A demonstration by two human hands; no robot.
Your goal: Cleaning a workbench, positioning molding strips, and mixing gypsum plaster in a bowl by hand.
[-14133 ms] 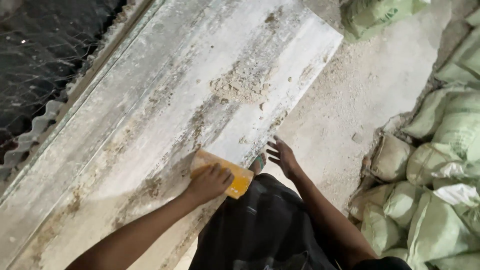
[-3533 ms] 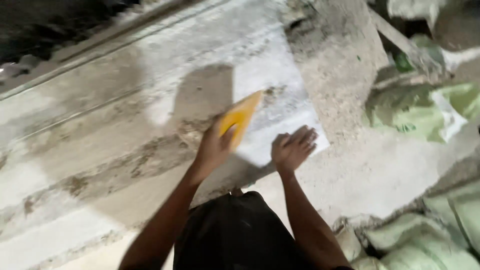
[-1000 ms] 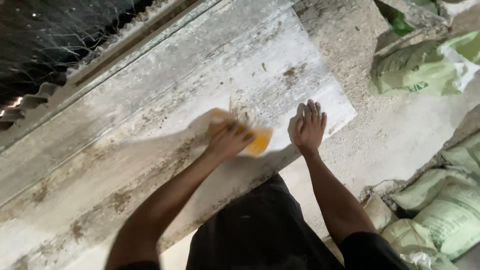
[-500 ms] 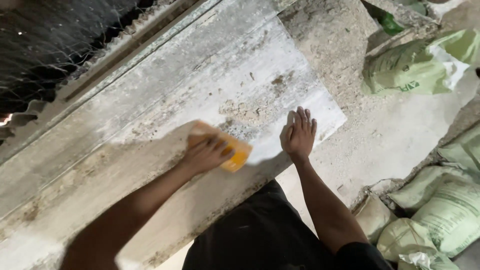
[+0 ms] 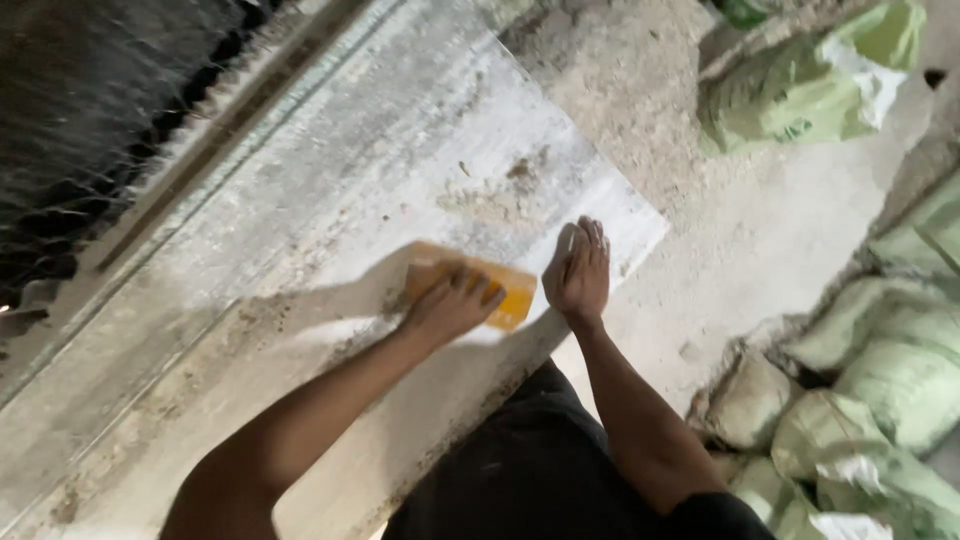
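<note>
Grey dusty stone slab (image 5: 330,230), left hand (image 5: 450,305) clamped over flat orange sponge block (image 5: 505,290) near slab's edge, right hand (image 5: 578,272) beside it, fingers together, pressed flat on slab, arm straight.

A dusty concrete floor (image 5: 770,230) fills the ground toward 2 o'clock, strewn with sandy grit. Pale green sacks (image 5: 890,380) lie heaped along the edge from 3 to 5 o'clock, with another sack (image 5: 800,90) at 1 o'clock. At 10 o'clock a dark wire mesh (image 5: 90,130) stands over shadow. Daylight falls unevenly, bright on the floor, dim near the mesh.
</note>
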